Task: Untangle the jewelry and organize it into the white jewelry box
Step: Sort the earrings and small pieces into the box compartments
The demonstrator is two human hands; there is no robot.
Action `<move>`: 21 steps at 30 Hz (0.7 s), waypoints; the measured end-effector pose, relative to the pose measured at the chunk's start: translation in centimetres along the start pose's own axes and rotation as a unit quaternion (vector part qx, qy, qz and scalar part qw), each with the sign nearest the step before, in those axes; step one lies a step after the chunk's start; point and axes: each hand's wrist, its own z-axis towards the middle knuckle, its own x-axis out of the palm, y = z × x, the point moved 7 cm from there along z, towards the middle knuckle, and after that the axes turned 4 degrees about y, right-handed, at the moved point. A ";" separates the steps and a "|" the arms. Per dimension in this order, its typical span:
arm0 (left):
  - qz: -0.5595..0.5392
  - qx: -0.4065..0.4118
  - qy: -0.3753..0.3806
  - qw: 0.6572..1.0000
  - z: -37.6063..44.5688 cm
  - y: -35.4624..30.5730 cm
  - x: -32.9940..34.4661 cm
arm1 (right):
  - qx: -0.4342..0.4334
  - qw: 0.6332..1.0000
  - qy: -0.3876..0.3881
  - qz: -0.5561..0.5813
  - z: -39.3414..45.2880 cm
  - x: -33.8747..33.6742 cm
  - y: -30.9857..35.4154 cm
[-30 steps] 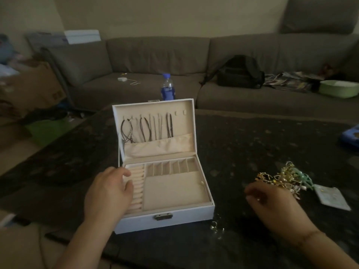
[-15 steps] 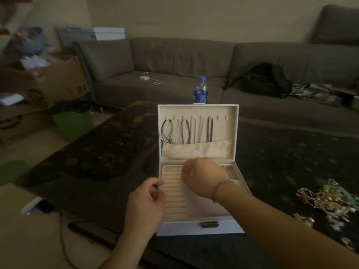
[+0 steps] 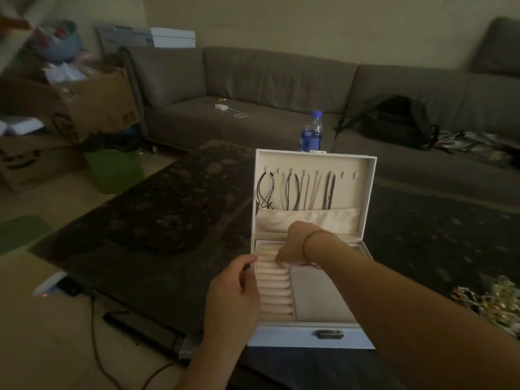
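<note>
The white jewelry box (image 3: 309, 337) stands open on the dark table, its lid upright. Several dark cord necklaces (image 3: 292, 192) hang from hooks inside the lid, above a cream pocket. My left hand (image 3: 232, 294) is at the box's left wall, thumb on the rim and fingers curled beside it. My right hand (image 3: 292, 246) reaches across the box, its bunched fingertips pointing down onto the cream ring rolls (image 3: 274, 288); whatever they hold is hidden. A tangle of gold and green jewelry (image 3: 495, 305) lies at the far right of the table.
A blue-capped water bottle (image 3: 311, 132) stands behind the lid. Beyond the dark table (image 3: 174, 220) runs a grey sofa with a black bag (image 3: 394, 122). A green bin (image 3: 115, 170) and cardboard boxes stand at the left. Cables cross the floor near the table's front-left corner.
My right hand left the jewelry tangle, crossed to the box and lowered its fingertips onto the ring rolls. My left hand stayed at the box's left edge. The camera turned left.
</note>
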 end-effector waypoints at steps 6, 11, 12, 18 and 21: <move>-0.080 -0.046 0.011 0.996 0.3 1.4 0.5 | 0.008 0.998 -0.011 -0.059 0.1 0.4 0.4; -0.119 -0.058 0.028 0.991 0.3 1.9 0.7 | 0.017 0.994 -0.066 -0.081 -0.5 0.1 0.8; -0.126 -0.058 0.031 0.990 0.2 1.9 0.6 | 0.018 0.993 -0.077 -0.089 -0.6 -0.1 1.0; -0.111 -0.025 0.043 0.993 0.1 1.2 0.3 | -0.011 0.989 -0.089 -0.116 -1.6 -1.8 1.9; -0.136 -0.011 0.044 0.990 -0.1 0.6 0.0 | -0.015 0.988 -0.094 -0.125 -2.3 -2.5 2.3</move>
